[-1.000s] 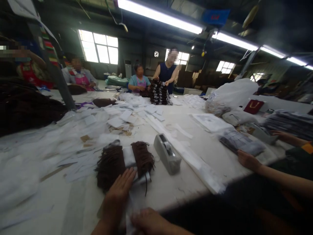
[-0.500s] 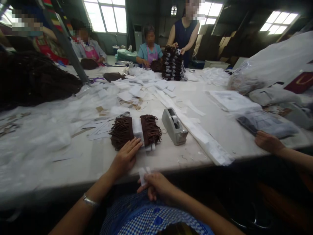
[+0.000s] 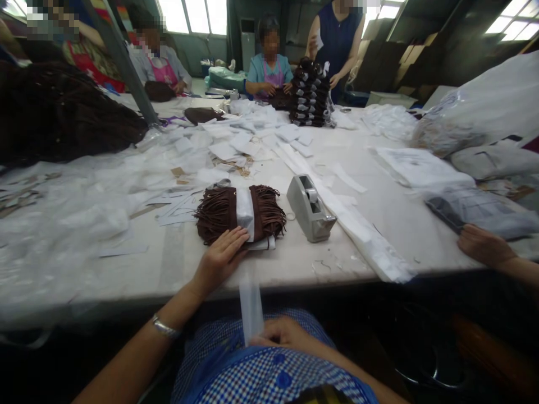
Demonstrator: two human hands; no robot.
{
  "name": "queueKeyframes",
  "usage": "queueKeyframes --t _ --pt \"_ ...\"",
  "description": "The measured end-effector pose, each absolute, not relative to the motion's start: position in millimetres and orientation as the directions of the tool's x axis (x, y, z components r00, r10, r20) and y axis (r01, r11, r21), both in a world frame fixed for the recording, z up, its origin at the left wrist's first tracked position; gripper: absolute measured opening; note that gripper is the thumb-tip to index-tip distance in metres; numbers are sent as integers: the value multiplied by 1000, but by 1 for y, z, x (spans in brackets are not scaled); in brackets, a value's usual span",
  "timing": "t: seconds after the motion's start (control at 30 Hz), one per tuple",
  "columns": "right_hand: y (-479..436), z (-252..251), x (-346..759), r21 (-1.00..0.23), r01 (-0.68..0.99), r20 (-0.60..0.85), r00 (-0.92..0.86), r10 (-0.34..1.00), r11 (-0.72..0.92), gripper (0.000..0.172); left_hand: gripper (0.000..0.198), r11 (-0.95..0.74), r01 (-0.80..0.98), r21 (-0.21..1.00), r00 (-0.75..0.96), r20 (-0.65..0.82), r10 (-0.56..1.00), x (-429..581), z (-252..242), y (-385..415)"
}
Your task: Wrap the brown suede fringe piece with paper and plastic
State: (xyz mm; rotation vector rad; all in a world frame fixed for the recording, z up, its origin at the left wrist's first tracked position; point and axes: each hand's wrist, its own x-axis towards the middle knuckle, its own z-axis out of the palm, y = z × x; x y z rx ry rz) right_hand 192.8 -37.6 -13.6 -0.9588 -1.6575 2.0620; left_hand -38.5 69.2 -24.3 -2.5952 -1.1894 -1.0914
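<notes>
Here's the left hand [image 3: 221, 258], laid flat with its fingers straight across the near side of the brown fringed bundle [image 3: 210, 216], pressing rather than grasping. That bundle sits near the front edge of the worktop [image 3: 290, 272], a white band [image 3: 245, 210] around its middle. And the right hand [image 3: 281, 332], down at the lap, has its grip pinched on a white strip [image 3: 251, 311]! The strip's upper end blurs; whether it meets the bundle, I cannot tell.

Crowding the right of the bundle: a grey tape dispenser [image 3: 309, 216], and just past it a long white sheet [image 3: 357, 235] slanting to the front edge. Over on the left, crumpled clear plastic [image 3: 80, 224] blankets the surface, with a dark heap [image 3: 63, 112] behind and a metal post [image 3: 126, 67] slanting up beside it. Across the far side, a stack of brown fringed pieces [image 3: 309, 98] rises before two co-workers. Far right, another person's hand [image 3: 484, 247] touches a bagged grey item [image 3: 492, 213], well apart from the bundle.
</notes>
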Motion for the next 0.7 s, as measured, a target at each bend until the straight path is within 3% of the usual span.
queueKeyframes --t 0.17,0.33,0.47,0.57,0.63,0.7 --pt "-43 -1 200 -975 118 -209 -771 602 -187 38 51 -694 700 165 462 637 617 -38 -25 69" --pt "-41 24 208 -990 122 -54 -782 620 67 34 40 -637 769 58 462 639 615 -34 -23 65" --pt "-34 58 218 -963 219 -68 -763 642 159 32 37 -608 792 -56 514 597 615 -30 -22 57" --pt "-18 84 229 -914 368 -185 -753 631 172 33 40 -577 815 -49 496 572 653 -28 -26 48" --pt "0 98 234 -822 531 -248 -662 707 208 39 42 -571 820 -17 474 580 663 -28 -31 44" --pt "28 104 229 -687 660 -81 -487 870 305 42 41 -569 823 3 452 604 657 -28 -35 42"
